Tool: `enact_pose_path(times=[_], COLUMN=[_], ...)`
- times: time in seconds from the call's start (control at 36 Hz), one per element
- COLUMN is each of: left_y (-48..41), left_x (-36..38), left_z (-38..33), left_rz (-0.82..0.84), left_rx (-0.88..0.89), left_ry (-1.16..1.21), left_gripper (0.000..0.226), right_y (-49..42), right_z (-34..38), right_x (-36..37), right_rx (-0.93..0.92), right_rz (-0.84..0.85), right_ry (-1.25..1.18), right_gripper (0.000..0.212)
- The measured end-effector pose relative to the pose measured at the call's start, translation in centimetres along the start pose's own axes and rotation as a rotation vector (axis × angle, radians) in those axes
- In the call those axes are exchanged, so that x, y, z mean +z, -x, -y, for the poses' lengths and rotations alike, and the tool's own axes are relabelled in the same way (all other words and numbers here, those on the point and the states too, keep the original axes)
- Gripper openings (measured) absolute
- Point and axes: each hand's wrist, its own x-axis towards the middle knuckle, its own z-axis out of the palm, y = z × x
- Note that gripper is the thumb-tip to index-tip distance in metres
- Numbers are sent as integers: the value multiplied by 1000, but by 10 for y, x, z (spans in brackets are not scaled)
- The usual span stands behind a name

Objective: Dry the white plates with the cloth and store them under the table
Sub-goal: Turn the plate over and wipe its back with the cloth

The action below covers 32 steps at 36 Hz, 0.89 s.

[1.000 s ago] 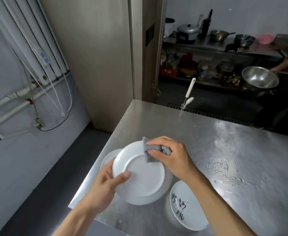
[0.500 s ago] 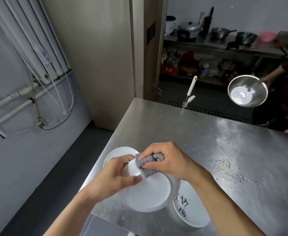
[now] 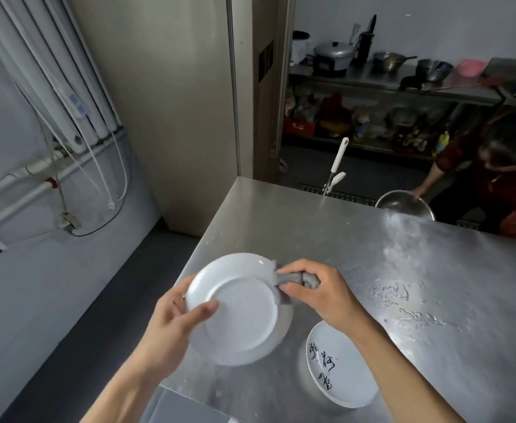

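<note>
One white plate (image 3: 241,315) is in play, held tilted in the air over the near left corner of the steel table (image 3: 342,245), with part of it out past the edge and above the floor. Your left hand (image 3: 171,325) pinches its left rim, thumb across the face and fingers curled round behind. Your right hand (image 3: 321,294) is clenched on the grey cloth (image 3: 293,277), which is pressed to the plate's right rim.

The weak spot is that one-sided pinch. If the plate is wet, a firm rub from the cloth on the opposite rim could lever it out from under your thumb, and from there it would likely strike the table edge or the floor. Bring it further in over the steel, or spread your left fingers wider behind it. A slip to the right would land it on the marked dish (image 3: 342,370) just beside your right forearm. Setting it down on the water patches (image 3: 403,300) further right would wet it again.

Count: two hands, one cloth, one plain plate in hand, and one dish with black brush characters — a second may sit under it, I cannot tell. Beyond the far edge, another person (image 3: 501,166) holds one steel bowl (image 3: 405,206).
</note>
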Motion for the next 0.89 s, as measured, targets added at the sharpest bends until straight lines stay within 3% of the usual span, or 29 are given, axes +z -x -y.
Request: enact_pose_path(times=[0.17, 0.31, 0.36, 0.44, 0.56, 0.64, 0.75, 0.89], left_y=[2, -5, -8, -9, -6, -2, 6, 6], left_x=[13, 10, 18, 16, -3, 14, 30, 19], left_z=[9, -20, -26, -30, -27, -14, 1, -4], left_rz=[34, 242, 284, 202, -46, -7, 95, 7], left_rx=[-68, -94, -71, -12, -2, -23, -71, -40], left_ry=[45, -229, -352, -320, -38, -41, 32, 85], left_gripper=[54, 47, 35, 34, 47, 45, 43, 46], right_y=[-4, -14, -17, -12, 7, 5, -11, 5], right_z=[5, 40, 45, 36, 6, 8, 29, 11], right_x=[11, 15, 23, 16, -3, 10, 24, -1], right_rx=[1, -74, -143, -118, -21, -39, -101, 67], right_rz=[-89, 259, 298, 172, -4, -70, 14, -13], right_ry=[-88, 122, 249, 164, -2, 8, 119, -128], right_gripper=[23, 25, 23, 23, 30, 29, 22, 21])
